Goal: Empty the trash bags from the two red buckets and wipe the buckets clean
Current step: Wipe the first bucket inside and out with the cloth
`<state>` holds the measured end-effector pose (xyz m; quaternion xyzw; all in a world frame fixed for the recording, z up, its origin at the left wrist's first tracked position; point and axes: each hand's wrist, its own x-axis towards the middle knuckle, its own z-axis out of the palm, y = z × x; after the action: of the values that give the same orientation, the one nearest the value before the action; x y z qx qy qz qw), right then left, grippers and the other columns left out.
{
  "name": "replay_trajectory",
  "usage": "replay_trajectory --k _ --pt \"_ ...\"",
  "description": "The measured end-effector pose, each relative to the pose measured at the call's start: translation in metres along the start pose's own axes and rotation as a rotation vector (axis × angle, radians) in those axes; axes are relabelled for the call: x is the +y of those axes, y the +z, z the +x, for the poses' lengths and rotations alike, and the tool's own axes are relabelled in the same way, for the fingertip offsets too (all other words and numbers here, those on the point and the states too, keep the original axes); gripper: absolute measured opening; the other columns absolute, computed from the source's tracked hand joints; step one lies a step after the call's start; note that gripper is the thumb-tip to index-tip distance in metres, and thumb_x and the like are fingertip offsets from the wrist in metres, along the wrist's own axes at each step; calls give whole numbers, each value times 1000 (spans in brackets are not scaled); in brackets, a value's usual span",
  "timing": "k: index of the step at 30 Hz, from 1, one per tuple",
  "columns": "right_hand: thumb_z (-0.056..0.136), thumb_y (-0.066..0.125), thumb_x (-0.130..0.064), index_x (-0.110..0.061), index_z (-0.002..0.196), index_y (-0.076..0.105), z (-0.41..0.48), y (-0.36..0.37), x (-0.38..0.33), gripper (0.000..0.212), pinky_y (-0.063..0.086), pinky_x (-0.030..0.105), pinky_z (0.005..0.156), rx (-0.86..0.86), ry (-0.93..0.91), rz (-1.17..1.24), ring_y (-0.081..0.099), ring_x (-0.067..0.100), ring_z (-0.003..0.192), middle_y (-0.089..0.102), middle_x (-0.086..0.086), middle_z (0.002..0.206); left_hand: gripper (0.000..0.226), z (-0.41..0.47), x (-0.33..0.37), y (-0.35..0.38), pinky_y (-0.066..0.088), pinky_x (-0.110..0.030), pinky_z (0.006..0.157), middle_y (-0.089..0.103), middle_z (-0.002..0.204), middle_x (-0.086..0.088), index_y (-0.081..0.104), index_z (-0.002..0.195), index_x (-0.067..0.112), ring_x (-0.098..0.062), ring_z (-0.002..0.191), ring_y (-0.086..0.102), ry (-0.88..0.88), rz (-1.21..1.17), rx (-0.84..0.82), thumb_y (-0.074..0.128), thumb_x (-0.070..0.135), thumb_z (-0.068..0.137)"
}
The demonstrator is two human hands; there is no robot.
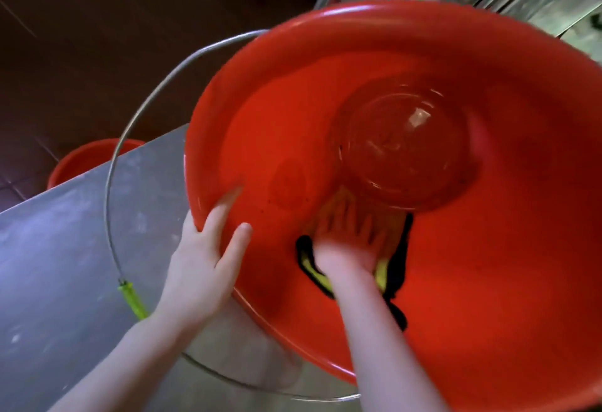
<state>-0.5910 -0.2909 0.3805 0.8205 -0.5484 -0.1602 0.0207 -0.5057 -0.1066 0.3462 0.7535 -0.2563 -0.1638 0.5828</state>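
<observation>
Large red plastic bucket (488,265) lies tilted on the grey metal counter (58,265), mouth toward the camera. Hands apart: left hand (202,265) grips the near-left rim. Right hand (345,245) is inside, fingers spread flat, pressing a yellow-and-black cloth (399,258) against the inner wall. 2nd red bucket (81,160) stands on the floor past the counter's left edge.

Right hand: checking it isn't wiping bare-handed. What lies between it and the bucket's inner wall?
A yellow cloth with black edging, pressed under the right hand against the wall of the red bucket; head view shows it.
</observation>
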Motion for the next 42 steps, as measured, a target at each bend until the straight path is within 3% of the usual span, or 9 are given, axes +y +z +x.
replay_trajectory --k 5,10,16,23,28,31,36,39,42 --pt "92 -4 -57 -28 146 -29 -84 36 -53 66 -9 52 116 140 -264 187 -13 23 149 -19 -5 161 50 -1 -3 4 28 -27 100 33 143 3 29 134 61 -11 131 32 13 4 1 29 69 85" --pt "99 19 -54 -27 153 -12 -27 23 -49 68 5 52 118 117 -104 172 0 25 149 -8 -1 163 50 0 -6 -2 26 -21 101 39 138 9 31 137 62 4 123 32 17 -33 -43 31 68 88" --pt "102 11 -48 -26 155 -2 44 -8 -52 59 -2 53 118 -24 78 396 -1 27 149 -4 -3 163 48 3 -10 1 21 -3 95 33 143 18 27 134 68 17 126 27 1 -89 -33 31 71 86" --pt "86 -1 -59 -31 150 -21 -88 30 -72 72 2 49 119 172 -380 302 -6 19 149 -12 -7 162 41 1 -6 -1 17 7 93 32 138 17 30 127 70 28 121 21 28 -97 -32 37 62 87" --pt "102 15 -44 -25 154 -8 8 5 -59 61 10 50 119 106 -163 178 1 25 149 -10 0 163 44 -3 -3 -1 17 4 97 37 138 16 37 132 61 28 121 23 24 -86 5 43 58 89" --pt "103 13 -39 -26 155 -3 57 -8 -53 56 6 52 118 20 -78 260 1 28 149 -6 1 163 50 -6 5 -1 27 -15 105 32 136 20 33 134 63 19 123 29 13 -98 -21 50 53 88" --pt "100 10 -54 -30 154 -3 64 4 -54 61 -2 53 117 71 -88 381 2 27 149 -1 -3 163 61 13 35 -24 35 -45 110 21 145 -10 41 135 39 -37 129 36 38 327 102 65 29 80" --pt "98 10 -57 -31 154 -2 60 1 -45 63 -4 53 117 48 -131 305 -1 28 149 -2 -3 163 55 45 55 -47 44 -41 90 32 136 -23 47 135 31 -39 108 47 300 481 321 60 22 82" --pt "98 10 -58 -30 154 -3 49 0 -31 64 -6 52 118 23 -124 175 -4 28 149 -5 -1 163 63 51 46 -54 50 -45 78 35 128 -26 41 143 33 -37 94 49 331 526 293 63 19 85"
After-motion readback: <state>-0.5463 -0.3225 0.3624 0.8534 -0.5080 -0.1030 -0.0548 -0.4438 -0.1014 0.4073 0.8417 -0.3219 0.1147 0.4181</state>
